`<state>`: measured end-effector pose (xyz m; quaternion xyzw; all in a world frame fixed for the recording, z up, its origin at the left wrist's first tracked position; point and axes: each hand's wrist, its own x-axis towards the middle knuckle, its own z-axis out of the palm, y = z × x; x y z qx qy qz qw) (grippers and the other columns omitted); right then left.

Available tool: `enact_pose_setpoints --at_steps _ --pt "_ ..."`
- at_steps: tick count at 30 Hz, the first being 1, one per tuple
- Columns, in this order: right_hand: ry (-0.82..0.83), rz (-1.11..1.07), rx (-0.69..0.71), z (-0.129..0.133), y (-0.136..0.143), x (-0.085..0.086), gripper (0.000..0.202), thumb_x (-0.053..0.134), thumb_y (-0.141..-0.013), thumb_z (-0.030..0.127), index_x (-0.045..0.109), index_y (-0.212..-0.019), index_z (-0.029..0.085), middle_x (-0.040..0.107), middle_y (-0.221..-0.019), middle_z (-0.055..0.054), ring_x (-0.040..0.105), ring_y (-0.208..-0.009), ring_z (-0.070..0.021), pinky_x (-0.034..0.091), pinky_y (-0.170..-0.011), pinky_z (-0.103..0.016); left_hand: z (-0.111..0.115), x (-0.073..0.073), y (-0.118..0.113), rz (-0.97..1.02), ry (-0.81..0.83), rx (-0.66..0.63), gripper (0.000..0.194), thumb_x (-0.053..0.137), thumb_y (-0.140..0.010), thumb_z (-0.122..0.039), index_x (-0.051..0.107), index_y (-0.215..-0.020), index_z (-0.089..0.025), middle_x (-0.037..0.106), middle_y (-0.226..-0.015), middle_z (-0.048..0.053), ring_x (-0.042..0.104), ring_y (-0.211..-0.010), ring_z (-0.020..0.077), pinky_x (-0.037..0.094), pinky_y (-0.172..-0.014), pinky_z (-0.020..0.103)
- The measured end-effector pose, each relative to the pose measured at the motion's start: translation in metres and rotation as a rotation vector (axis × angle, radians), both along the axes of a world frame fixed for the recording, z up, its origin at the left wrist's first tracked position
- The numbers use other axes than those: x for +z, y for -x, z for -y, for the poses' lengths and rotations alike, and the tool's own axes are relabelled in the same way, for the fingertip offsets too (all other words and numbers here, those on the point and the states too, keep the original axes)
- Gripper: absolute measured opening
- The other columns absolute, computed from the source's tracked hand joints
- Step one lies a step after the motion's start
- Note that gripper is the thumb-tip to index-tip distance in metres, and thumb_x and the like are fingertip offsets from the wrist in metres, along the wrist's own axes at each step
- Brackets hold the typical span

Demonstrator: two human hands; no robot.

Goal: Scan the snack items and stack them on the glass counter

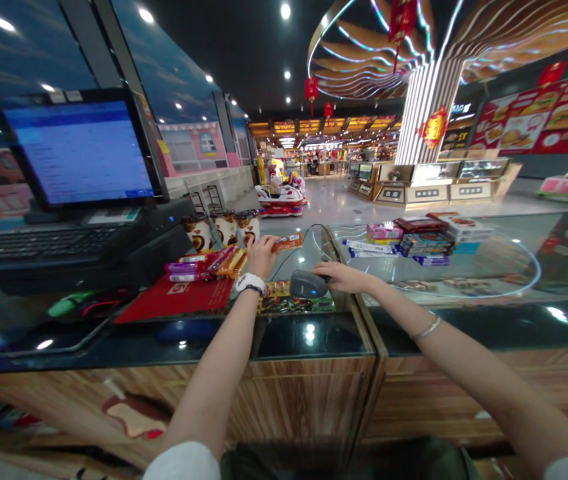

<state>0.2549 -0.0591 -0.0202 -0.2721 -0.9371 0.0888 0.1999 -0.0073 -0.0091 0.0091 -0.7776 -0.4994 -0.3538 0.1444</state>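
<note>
Over the glass counter, my left hand (263, 257) is closed on an orange-wrapped snack bar (288, 243), which sticks out to the right of the fingers. To its right, my right hand (340, 275) grips a dark grey barcode scanner (308, 285) with a small blue light on its body. The scanner's head points left, a little below and apart from the bar. Left of my left hand lies a heap of wrapped snack bars (209, 264) in purple, red and yellow, partly on a red mat (174, 300). Three patterned cups (225, 228) stand behind the heap.
A monitor (81, 150) and a keyboard (19, 241) stand at the left. Boxed and wrapped sweets (424, 240) are stacked on the right-hand counter. A black cable (289, 257) loops behind my hands. Wooden drawers (309, 400) form the counter's near side.
</note>
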Motion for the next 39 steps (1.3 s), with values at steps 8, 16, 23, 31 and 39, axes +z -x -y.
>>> enact_pose_setpoints --at_steps 8,16,23,31,39 --pt "0.056 0.009 0.007 -0.005 0.002 -0.007 0.07 0.051 -0.07 0.0 0.054 -0.138 0.018 0.059 -0.138 -0.014 0.053 -0.13 -0.0263 0.037 -0.112 -0.053 0.002 0.003 -0.006 -0.031 -0.009 -0.029 0.039 0.058 -0.084 -0.008 0.066 -0.118 -0.027 0.07 -0.12 0.005 0.062 -0.117 0.0259 0.026 -0.12 0.05" --pt "-0.197 -0.355 -0.203 -0.007 -0.002 0.002 0.061 0.046 -0.071 0.002 0.062 -0.128 0.017 0.06 -0.135 -0.013 0.054 -0.13 -0.0251 0.04 -0.114 -0.048 0.02 0.01 -0.029 -0.077 -0.01 -0.158 0.036 0.06 -0.089 -0.017 0.065 -0.123 -0.027 0.07 -0.124 0.003 0.062 -0.118 0.0221 0.025 -0.122 0.048" --pt "-0.5 -0.469 -0.478 0.006 -0.023 0.026 0.044 0.058 -0.086 0.021 0.058 -0.13 0.023 0.056 -0.142 -0.012 0.051 -0.131 -0.029 0.038 -0.113 -0.052 0.047 0.034 -0.062 -0.08 0.006 -0.202 0.039 0.063 -0.087 -0.017 0.064 -0.125 -0.027 0.069 -0.127 0.003 0.061 -0.121 0.0217 0.024 -0.122 0.047" --pt "-0.474 -0.284 -0.542 0.021 -0.085 0.023 0.038 0.057 -0.089 0.024 0.061 -0.127 0.022 0.068 -0.125 -0.011 0.06 -0.121 -0.028 0.033 -0.115 -0.056 0.071 0.047 -0.138 -0.154 0.075 -0.273 0.033 0.061 -0.089 -0.018 0.066 -0.121 -0.024 0.07 -0.124 0.004 0.063 -0.117 0.0233 0.027 -0.12 0.047" --pt "-0.395 -0.172 -0.646 0.03 -0.149 0.007 0.041 0.061 -0.087 0.02 0.059 -0.128 0.023 0.067 -0.128 -0.011 0.059 -0.122 -0.0291 0.03 -0.115 -0.056 0.063 0.025 -0.2 -0.282 0.112 -0.324 0.039 0.056 -0.089 -0.017 0.062 -0.127 -0.024 0.069 -0.125 0.005 0.062 -0.119 0.0241 0.025 -0.121 0.048"
